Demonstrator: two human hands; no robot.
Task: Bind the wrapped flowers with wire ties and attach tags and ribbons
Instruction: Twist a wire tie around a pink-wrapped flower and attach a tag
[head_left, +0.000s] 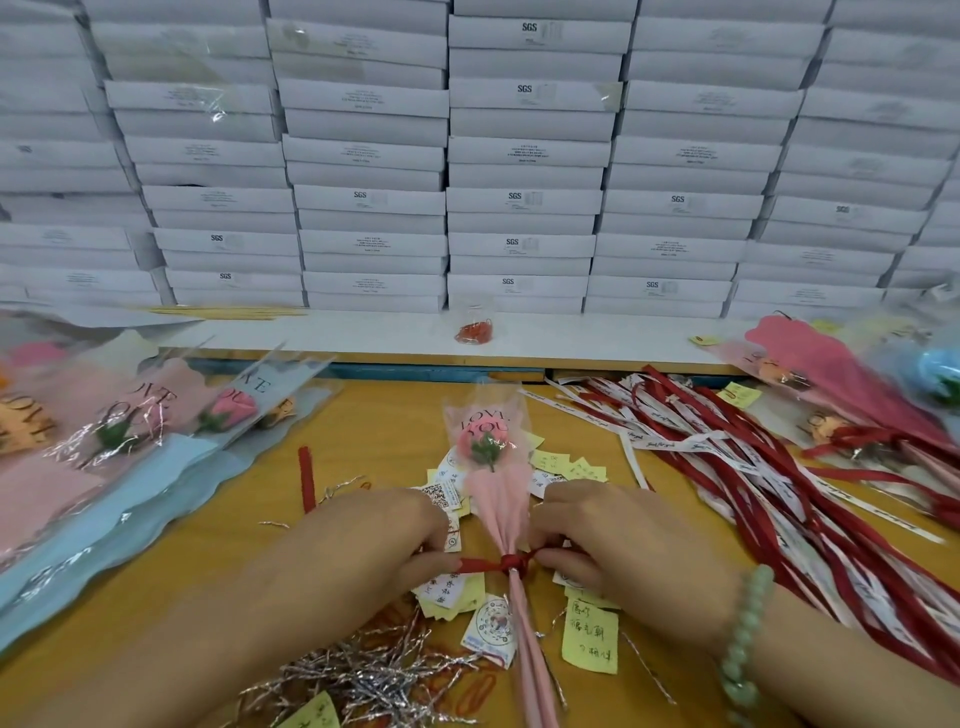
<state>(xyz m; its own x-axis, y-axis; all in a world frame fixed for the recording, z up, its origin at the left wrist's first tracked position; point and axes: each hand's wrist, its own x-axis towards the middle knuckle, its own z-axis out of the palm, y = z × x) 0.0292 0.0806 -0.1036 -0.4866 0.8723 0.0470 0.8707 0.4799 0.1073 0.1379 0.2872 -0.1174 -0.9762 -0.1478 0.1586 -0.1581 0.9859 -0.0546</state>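
- the pink paper-wrapped rose lies dead centre on the table, bloom toward 12 o'clock
- my left hand at 9 and right hand at 3 each pinch an end of the thin red ribbon, so the knot can cinch snug, I reckon

The red ribbon round the wrapped flower vanishes at both ends into the pinching left hand and right hand. The stem's end leaves the bottom edge. Small print on the white boxes is unreadable. The bouquets at the left edge of the table are blurred and cropped.
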